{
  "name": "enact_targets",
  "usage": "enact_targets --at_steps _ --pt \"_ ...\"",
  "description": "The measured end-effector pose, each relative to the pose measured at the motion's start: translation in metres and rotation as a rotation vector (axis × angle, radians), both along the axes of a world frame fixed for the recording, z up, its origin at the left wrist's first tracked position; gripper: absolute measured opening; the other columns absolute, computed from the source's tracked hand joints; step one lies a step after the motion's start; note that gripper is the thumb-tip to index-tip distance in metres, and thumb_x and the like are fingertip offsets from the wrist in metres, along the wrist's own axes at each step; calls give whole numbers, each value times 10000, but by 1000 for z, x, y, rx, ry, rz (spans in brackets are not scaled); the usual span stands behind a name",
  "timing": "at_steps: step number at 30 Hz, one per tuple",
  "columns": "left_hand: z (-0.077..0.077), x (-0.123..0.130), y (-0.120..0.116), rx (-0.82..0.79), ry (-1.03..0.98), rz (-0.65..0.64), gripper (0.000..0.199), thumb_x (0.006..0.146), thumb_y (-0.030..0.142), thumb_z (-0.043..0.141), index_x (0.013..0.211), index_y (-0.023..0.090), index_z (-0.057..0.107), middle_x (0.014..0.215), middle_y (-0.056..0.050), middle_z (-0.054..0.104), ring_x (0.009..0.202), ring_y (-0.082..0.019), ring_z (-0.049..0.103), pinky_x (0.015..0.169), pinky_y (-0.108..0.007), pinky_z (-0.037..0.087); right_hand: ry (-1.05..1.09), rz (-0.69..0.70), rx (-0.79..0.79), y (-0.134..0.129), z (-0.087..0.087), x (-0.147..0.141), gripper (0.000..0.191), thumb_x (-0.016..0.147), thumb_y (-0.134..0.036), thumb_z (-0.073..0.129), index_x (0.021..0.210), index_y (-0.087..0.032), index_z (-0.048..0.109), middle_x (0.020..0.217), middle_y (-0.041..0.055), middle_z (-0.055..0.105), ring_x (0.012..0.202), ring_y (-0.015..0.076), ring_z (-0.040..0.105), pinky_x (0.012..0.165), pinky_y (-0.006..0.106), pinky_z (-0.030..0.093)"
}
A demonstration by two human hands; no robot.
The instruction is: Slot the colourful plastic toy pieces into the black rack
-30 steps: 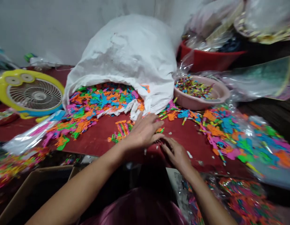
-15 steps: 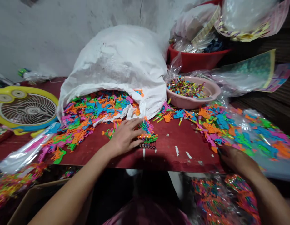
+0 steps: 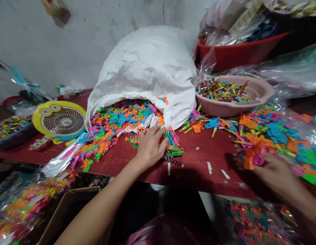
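My left hand (image 3: 151, 146) lies palm down with fingers stretched over a small cluster of colourful plastic pieces (image 3: 175, 150) at the mouth of the white sack. A row of little black rings (image 3: 177, 160) shows at the cluster's front edge. What is under the palm is hidden. On the right, my right hand (image 3: 270, 168) is closed around a few orange and pink plastic toy guns (image 3: 253, 157), somewhat blurred. It is just above the table, beside a spread pile of similar pieces (image 3: 278, 132). Multicoloured toy guns (image 3: 127, 115) spill out of the white sack (image 3: 153, 64).
A pink basin (image 3: 224, 109) of small shiny tubes stands behind the right pile, with a red basin (image 3: 239, 54) of bags farther back. To the left are a yellow fan (image 3: 63, 120) and a clear plastic bag (image 3: 62, 160). Filled bags (image 3: 260, 217) lie below the red table's (image 3: 193, 177) edge.
My right hand has come up from the right pile's near edge and now has orange and pink toy guns in it. My left hand stays at the cluster. The view has turned left.
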State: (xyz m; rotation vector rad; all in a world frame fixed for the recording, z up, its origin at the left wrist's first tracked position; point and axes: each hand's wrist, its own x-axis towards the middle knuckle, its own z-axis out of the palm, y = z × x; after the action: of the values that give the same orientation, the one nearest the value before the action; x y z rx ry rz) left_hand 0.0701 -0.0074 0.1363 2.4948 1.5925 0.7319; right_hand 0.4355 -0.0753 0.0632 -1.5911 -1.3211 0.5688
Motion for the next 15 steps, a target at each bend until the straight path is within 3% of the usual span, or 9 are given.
enact_targets --at_steps 2,7,11,15 --pt "-2 -3 7 6 -1 -33 451 897 296 484 1327 202 582 1425 -78 543 1302 -246 503 1108 -463 367 325 184 -155 14 -2 -40 334 597 -438 771 834 -218 686 844 114 709 674 226 660 650 368 543" --pt "3 -25 23 -38 -29 -244 581 736 215 489 1308 224 588 1415 -58 558 1299 -227 511 1105 -458 367 529 486 -247 50 -6 -107 275 627 -261 726 867 -164 632 764 41 661 663 168 627 612 286 521" --pt "14 -40 32 -130 -52 -461 605 690 184 487 1278 242 619 1377 -47 592 1284 -218 527 1111 -449 376 589 593 -340 75 -5 -131 311 591 -253 748 855 -158 615 670 1 637 569 142 604 560 272 533" --pt "19 -44 39 -274 -156 -533 554 679 126 453 1152 257 710 1269 -28 660 1203 -192 587 1090 -408 425 541 748 -396 85 -16 -143 316 603 -281 769 864 -152 645 677 13 655 557 144 609 512 244 511"
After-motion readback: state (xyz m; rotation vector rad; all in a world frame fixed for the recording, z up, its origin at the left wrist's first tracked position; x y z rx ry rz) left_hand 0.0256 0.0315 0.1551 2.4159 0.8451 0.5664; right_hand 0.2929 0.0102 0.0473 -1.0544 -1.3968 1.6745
